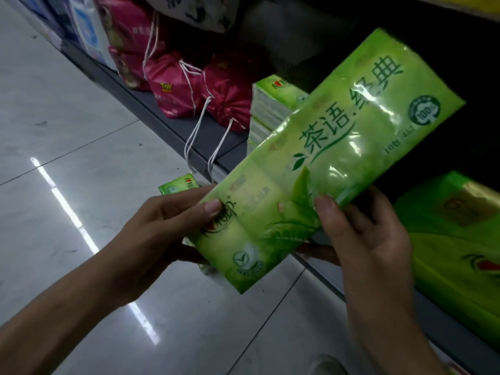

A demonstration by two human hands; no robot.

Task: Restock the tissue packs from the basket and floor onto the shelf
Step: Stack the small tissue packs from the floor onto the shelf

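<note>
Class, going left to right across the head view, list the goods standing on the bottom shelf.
blue-and-white packs → pink drawstring bags → stack of green tissue packs → large green packs. The held tissue pack overlaps several, so it is left out.

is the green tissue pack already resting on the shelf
No, the left hand and right hand grip the green tissue pack at its near end, tilted in the air before the shelf.

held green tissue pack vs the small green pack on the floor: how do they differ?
The green tissue pack is gripped by the left hand and right hand, tilted in the air; the small green pack lies on the floor. The held pack looks far longer; the small one is partly hidden behind the left hand. Both are green.
</note>
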